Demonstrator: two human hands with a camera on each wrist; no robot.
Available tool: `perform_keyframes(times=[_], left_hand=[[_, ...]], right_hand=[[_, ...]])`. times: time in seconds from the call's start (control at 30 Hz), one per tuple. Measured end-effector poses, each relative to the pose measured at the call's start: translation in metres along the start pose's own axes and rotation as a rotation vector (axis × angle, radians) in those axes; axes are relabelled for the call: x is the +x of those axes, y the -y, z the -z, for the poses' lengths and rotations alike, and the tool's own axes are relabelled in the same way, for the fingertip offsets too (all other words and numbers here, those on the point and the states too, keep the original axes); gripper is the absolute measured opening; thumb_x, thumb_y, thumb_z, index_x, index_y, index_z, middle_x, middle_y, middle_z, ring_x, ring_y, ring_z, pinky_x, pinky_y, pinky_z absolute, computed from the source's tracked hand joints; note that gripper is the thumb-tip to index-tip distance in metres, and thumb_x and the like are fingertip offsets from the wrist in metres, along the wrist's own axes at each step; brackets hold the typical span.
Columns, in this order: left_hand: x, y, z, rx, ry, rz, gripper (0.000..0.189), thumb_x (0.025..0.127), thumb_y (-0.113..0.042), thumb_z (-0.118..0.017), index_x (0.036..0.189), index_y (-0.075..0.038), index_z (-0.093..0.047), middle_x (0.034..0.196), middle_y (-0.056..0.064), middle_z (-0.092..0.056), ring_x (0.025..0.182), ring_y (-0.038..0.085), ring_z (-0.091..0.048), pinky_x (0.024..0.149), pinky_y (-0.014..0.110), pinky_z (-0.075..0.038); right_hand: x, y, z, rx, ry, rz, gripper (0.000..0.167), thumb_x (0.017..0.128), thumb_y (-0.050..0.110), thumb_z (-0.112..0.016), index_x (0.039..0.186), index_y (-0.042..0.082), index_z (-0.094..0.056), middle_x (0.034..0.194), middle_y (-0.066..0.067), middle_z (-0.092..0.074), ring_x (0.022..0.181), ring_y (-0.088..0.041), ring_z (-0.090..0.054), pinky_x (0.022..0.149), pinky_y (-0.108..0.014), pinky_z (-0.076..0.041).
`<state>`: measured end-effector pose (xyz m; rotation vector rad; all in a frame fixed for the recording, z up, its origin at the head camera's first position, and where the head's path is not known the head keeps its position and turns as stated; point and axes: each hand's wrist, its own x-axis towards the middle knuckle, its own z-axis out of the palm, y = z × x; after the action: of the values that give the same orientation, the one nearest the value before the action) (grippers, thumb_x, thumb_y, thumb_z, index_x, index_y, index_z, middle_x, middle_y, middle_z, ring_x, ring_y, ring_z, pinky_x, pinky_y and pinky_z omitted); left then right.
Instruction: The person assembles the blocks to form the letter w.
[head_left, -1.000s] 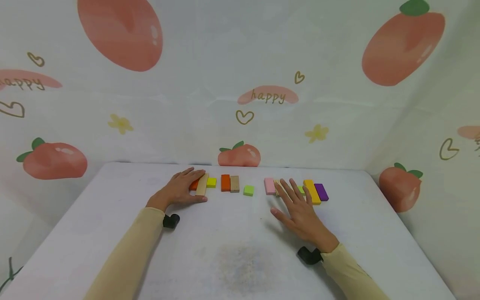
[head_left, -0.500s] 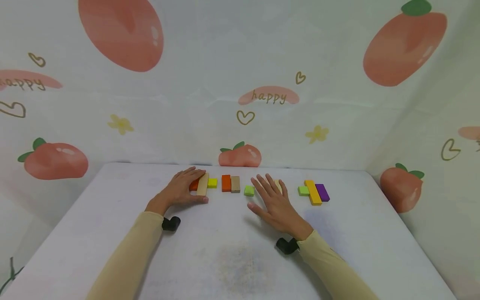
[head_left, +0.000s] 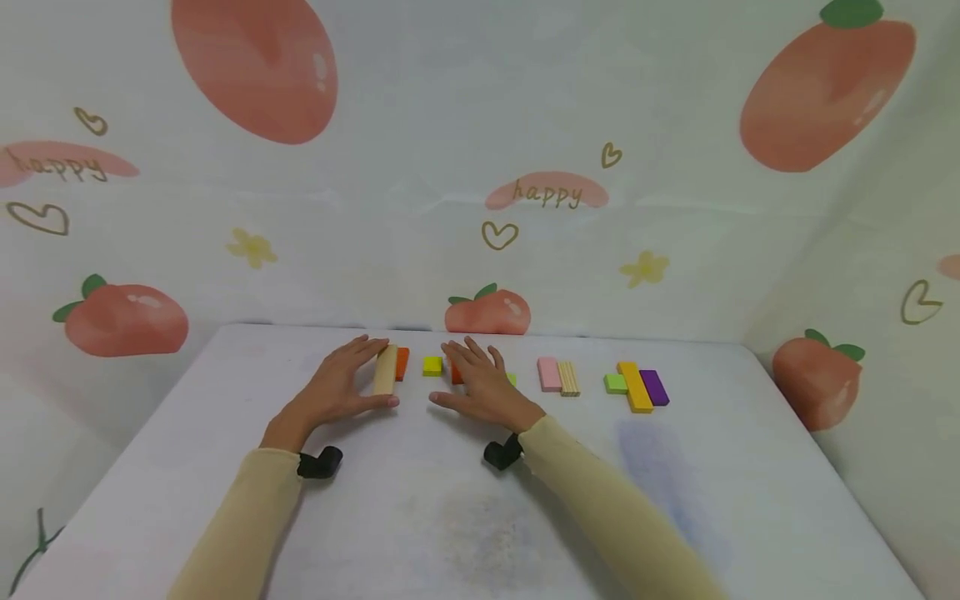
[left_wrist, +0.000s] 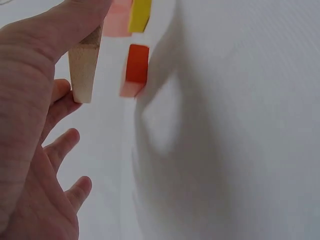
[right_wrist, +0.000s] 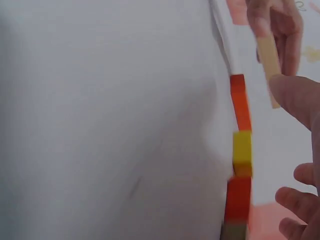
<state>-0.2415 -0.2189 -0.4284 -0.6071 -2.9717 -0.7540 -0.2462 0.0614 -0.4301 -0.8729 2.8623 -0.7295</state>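
My left hand [head_left: 337, 385] pinches a long pale wooden block [head_left: 386, 371] between thumb and fingers. In the left wrist view, that block [left_wrist: 83, 72] is raised off the table. Just to its right in the head view lies an orange block [head_left: 402, 364], then a small yellow block [head_left: 432, 367]. My right hand [head_left: 487, 387] hovers with fingers spread and nothing in its grasp, partly covering a red-orange block [head_left: 456, 375] and a green block [head_left: 512, 379]. The right wrist view shows a brownish block [right_wrist: 234, 230] beside the red-orange one; the right hand hides it from the head camera.
Farther right on the white table [head_left: 420, 517] lie a pink block [head_left: 549, 375] and a striped wooden block [head_left: 568, 379] side by side. Beyond them, a light green block [head_left: 615, 384], a yellow-orange block [head_left: 636, 387] and a purple block [head_left: 655, 387] touch. A printed cloth [head_left: 375, 250] hangs behind.
My right hand has swept left from the right-hand blocks to the red-orange block. My left hand has lifted the pale wooden block and shifted it left, uncovering the orange block.
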Motion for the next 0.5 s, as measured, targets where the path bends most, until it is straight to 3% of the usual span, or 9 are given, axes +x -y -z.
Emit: perform_keyframes(times=[0.23,0.5], left_hand=[[-0.021,0.008,0.01,-0.027,-0.057,-0.002,0.099,0.077,-0.053,-0.085,0.154,-0.009,-0.042,0.157,0.019,-0.041,0.148,0.044,-0.025,0.113,0.07,-0.022],[-0.045,0.018,0.02,-0.031,-0.097,0.015,0.098,0.076,-0.051,-0.087,0.151,-0.004,-0.046,0.154,0.021,-0.044,0.146,0.045,-0.029,0.111,0.071,-0.024]], right_hand=[[0.038,0.016,-0.015,-0.064,0.052,-0.067,0.083,0.094,0.056,-0.064,0.16,0.017,-0.032,0.163,-0.002,-0.034,0.155,-0.024,-0.014,0.122,-0.055,-0.01],[0.062,0.028,-0.025,-0.109,0.078,-0.078,0.083,0.093,0.057,-0.066,0.159,0.016,-0.036,0.16,-0.001,-0.041,0.152,-0.023,-0.024,0.12,-0.054,-0.018]])
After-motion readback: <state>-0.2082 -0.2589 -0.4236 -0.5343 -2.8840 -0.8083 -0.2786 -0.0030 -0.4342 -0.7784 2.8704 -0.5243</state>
